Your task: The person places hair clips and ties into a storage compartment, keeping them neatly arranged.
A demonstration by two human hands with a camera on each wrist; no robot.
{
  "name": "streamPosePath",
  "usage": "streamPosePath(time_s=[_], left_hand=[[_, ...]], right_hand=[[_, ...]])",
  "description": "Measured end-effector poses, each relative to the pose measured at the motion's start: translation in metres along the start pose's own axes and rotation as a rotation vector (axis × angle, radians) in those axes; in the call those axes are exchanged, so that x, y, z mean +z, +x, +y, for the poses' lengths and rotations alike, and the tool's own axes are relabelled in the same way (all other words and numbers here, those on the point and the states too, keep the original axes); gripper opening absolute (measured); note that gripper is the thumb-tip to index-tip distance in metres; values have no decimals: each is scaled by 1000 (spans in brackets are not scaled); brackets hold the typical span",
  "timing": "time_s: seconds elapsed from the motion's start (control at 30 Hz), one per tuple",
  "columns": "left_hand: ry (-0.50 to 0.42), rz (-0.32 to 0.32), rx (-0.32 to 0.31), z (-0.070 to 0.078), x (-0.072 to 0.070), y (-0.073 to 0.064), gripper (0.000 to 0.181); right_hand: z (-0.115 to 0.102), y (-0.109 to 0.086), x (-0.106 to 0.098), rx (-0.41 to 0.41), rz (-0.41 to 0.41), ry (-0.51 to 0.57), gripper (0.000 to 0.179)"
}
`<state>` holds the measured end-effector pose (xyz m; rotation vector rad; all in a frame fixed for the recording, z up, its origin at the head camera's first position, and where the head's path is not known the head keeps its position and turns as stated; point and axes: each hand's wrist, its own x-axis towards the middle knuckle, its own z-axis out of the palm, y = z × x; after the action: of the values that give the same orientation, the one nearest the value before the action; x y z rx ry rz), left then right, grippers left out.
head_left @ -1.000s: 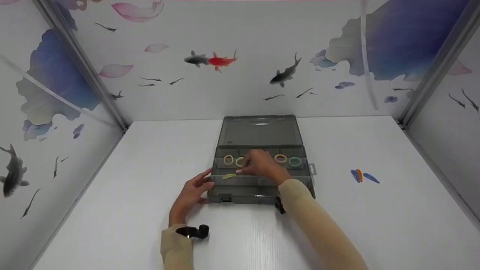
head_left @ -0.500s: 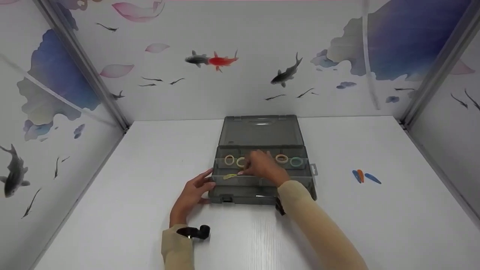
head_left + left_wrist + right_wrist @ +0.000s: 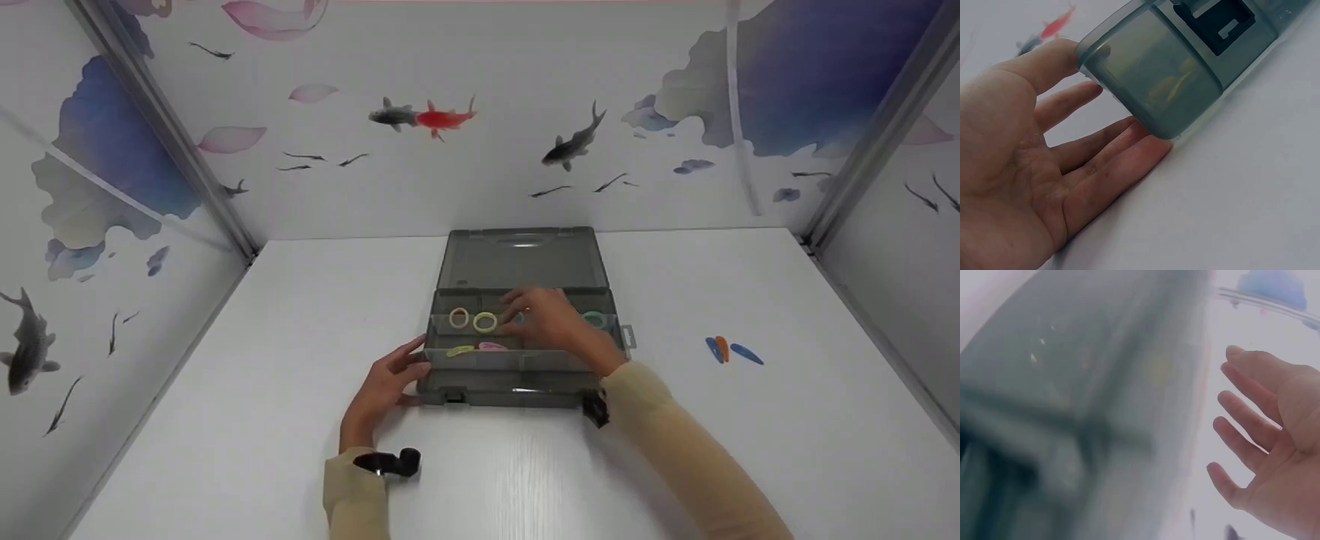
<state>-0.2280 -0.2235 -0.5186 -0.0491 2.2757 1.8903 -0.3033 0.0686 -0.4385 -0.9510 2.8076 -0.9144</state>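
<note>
Box: The grey see-through box (image 3: 495, 384) lay on the white table (image 3: 330, 300), with its lid (image 3: 525, 259) turned back, toward the patterned wall (image 3: 300, 210).
Back row: A beige ring (image 3: 459, 328) and a yellow ring (image 3: 485, 331) were at the left, and a green ring (image 3: 600, 315) at the right. What was between them was mostly hidden.
Middle row: A yellow clip (image 3: 460, 350) lay at the left end, and a pink clip (image 3: 493, 346) just beside it.
Right of the box: A blue clip (image 3: 714, 350) and an orange clip (image 3: 722, 349) were side by side on the table, with a second blue clip (image 3: 747, 354) near them.
Right hand: The right hand (image 3: 551, 319) was above the box, its fingers apart; it covered parts of both rows.
Left hand: The left hand (image 3: 385, 388) touched the left end of the box, its fingers rather straight and apart.
</note>
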Motion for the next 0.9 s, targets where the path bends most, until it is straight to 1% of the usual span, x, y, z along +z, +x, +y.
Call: streamPosePath(time_s=[0.1,0.2,0.3,0.4,0.57,0.67,0.8,0.9], left_hand=[[4,7,-7,-1,-1,-2,57],[1,15,-8,-2,-2,-2,57],[-5,14,-5,-3,-2,0,57],[-8,10,-4,-2,0,0,57],[-11,12,-5,-2,0,-1,57],[-9,11,3,-1,0,0,57],[-4,7,6,0,1,0,58],[0,13,10,0,0,1,58]], right_hand=[[0,-13,-10,-33,31,38,16],[-1,-28,-21,-49,43,70,15],[0,-44,-33,-31,54,122,15],[7,-59,-40,-45,87,152,15],[21,-81,-45,-80,178,133,17],[30,-93,-48,-53,230,136,16],[42,-106,-55,16,266,146,14],[52,-111,-63,57,291,153,15]])
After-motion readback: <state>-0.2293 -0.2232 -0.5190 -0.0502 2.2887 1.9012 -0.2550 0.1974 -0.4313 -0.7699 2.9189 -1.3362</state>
